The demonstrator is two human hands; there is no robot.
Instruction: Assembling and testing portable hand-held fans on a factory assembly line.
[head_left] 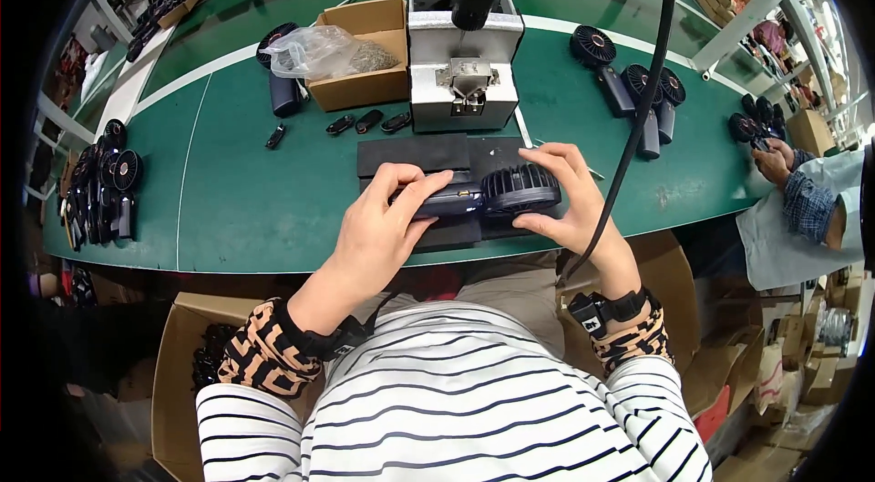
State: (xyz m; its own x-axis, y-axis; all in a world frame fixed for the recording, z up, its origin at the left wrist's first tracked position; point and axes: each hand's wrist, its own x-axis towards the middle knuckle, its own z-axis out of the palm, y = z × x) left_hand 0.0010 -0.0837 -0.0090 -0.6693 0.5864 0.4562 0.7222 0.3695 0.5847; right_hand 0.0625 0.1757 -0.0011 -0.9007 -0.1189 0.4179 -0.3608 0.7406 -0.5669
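Note:
A dark handheld fan (519,189) lies on its side over a black pad (387,154) in front of me. My left hand (387,213) is closed around its handle (448,200), thumb and fingers on opposite sides; a small gold-coloured port shows on the handle. My right hand (574,199) curves around the round ribbed fan head with thumb and forefinger spread wide. Its fingertips sit close to the head's edges, and I cannot tell whether they touch it. Just beyond the pad stands a white bench machine (465,104) with a metal fixture on its front.
A cardboard box (365,95) holding a plastic bag and small metal parts stands beside the machine. Several small dark parts (368,122) lie before it. More fans (594,46) lie at right and left. A black cable (629,145) hangs near my right hand. Another person's hand (773,163) works at far right.

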